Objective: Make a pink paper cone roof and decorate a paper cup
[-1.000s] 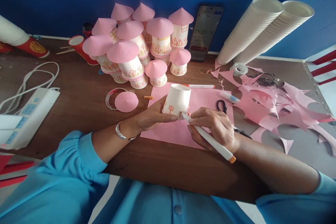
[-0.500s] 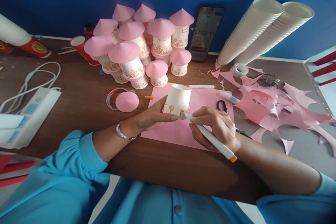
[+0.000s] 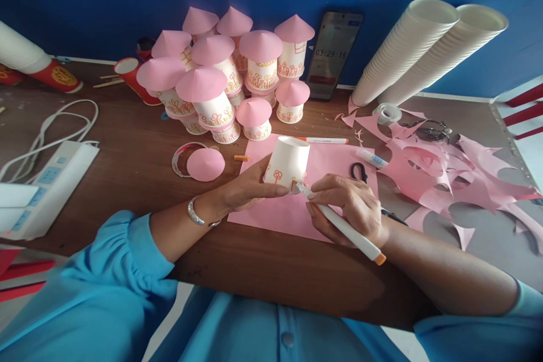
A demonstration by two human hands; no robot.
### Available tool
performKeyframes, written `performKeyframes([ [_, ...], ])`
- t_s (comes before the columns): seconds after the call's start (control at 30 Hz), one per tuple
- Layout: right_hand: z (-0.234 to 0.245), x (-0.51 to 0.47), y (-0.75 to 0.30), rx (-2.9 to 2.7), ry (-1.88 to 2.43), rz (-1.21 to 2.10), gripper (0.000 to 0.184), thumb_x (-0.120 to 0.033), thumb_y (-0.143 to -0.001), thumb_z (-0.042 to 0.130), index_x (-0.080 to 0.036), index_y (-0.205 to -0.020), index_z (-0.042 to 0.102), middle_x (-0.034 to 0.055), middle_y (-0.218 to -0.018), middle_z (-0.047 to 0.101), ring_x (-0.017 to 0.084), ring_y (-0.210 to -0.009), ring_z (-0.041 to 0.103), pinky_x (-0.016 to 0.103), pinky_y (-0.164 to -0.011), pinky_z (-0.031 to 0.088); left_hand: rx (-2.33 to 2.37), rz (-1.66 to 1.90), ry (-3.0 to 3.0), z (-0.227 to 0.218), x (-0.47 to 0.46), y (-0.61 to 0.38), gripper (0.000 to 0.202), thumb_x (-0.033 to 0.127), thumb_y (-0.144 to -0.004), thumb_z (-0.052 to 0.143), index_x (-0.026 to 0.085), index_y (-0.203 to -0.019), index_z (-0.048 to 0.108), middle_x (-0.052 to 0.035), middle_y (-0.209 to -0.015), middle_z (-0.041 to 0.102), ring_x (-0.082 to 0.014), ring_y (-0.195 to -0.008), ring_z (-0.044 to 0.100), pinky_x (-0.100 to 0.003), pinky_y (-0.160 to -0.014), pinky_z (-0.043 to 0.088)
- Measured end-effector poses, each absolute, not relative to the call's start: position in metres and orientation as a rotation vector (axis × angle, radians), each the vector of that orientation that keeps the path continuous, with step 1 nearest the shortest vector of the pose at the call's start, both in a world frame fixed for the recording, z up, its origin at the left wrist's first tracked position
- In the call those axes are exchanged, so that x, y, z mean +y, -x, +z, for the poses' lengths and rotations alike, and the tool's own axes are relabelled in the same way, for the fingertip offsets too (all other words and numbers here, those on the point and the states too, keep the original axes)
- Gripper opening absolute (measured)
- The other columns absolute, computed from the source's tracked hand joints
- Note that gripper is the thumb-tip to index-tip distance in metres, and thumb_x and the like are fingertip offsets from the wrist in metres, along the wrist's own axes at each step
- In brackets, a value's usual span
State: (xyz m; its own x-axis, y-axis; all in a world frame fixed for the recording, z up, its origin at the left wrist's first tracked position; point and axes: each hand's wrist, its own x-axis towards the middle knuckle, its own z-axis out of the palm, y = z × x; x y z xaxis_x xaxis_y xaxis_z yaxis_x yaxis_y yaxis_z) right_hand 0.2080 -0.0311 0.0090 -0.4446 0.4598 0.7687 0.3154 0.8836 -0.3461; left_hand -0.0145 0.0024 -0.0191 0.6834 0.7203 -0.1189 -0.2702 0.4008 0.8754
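My left hand [image 3: 250, 186] grips a white paper cup [image 3: 289, 158] from its left side, thumb along the lower edge. Orange flowers are drawn low on the cup's wall. In my right hand [image 3: 350, 206] is a white marker [image 3: 352, 233] with an orange end, its tip touching the cup near a drawn flower. Beneath both hands lies a sheet of pink paper [image 3: 258, 212]. Just behind the cup rests another marker [image 3: 326, 140], and an orange marker cap [image 3: 241, 158] lies to the left. Black-handled scissors [image 3: 358, 171] are partly hidden by my right hand.
Several cup houses with pink cone roofs [image 3: 201, 83] stand at the back. A phone [image 3: 335, 56] leans on the blue wall beside tall cup stacks [image 3: 403, 51]. Pink paper scraps [image 3: 424, 169] and a glue stick [image 3: 371, 157] lie right; a power strip [image 3: 57, 186] lies left.
The marker tip and my right hand have shifted very slightly at the cup's lower wall. My left hand keeps the cup in nearly the same place.
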Motion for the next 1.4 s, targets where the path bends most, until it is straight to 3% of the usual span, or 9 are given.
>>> performKeyframes([
  [0.4, 0.0071, -0.0328, -0.2069, -2.071, 0.579, 0.197, 0.026, -0.002, -0.088, 0.065, -0.02, -0.105, 0.058, 0.003, -0.077, 0.07, 0.016, -0.064, 0.07, 0.026, -0.058, 0.058, 0.53, 0.66, -0.954, -0.0199, 0.0028, 0.0143, 0.046, 0.031, -0.078, 0.09, 0.019, -0.117, 0.067, -0.0081, -0.108, 0.073, -0.0218, -0.099, 0.068, -0.034, -0.088, 0.052],
  [1.1, 0.0086, -0.0313, -0.2076, -2.08, 0.57, 0.169, 0.024, -0.004, -0.092, 0.064, -0.02, -0.108, 0.057, 0.0035, -0.079, 0.072, 0.016, -0.067, 0.071, 0.027, -0.059, 0.06, 0.571, 0.63, -1.022, -0.0145, 0.0035, 0.0139, 0.044, 0.034, -0.077, 0.09, 0.018, -0.11, 0.067, -0.0025, -0.096, 0.066, -0.0155, -0.087, 0.06, -0.029, -0.078, 0.048],
  [1.4, 0.0113, -0.0326, -0.2068, -2.078, 0.592, 0.145, 0.022, -0.004, -0.091, 0.064, -0.02, -0.105, 0.057, 0.0019, -0.074, 0.07, 0.015, -0.062, 0.069, 0.025, -0.055, 0.057, 0.543, 0.627, -1.013, -0.0184, 0.0036, 0.0146, 0.044, 0.034, -0.078, 0.09, 0.018, -0.111, 0.066, -0.0038, -0.099, 0.067, -0.0168, -0.09, 0.061, -0.03, -0.08, 0.048],
])
